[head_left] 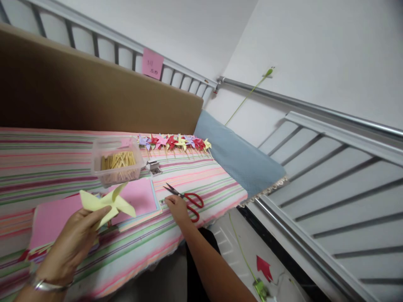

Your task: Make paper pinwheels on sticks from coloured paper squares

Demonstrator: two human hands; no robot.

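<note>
My left hand pinches a pale yellow paper pinwheel at its middle, its blades folded in and no stick showing on it. My right hand rests on the striped cloth with fingertips drawn together; what they hold, if anything, is too small to name. Just beyond and beside it lie scissors with red handles, blades slightly apart. Pink paper sheets lie on a stack between my hands. Another pink pile is partly hidden behind my left hand.
A clear plastic box holds wooden sticks. Beside it sits a small opened box. Several finished pinwheels on sticks line the back. A cardboard panel stands behind the striped cloth; railings rise at right.
</note>
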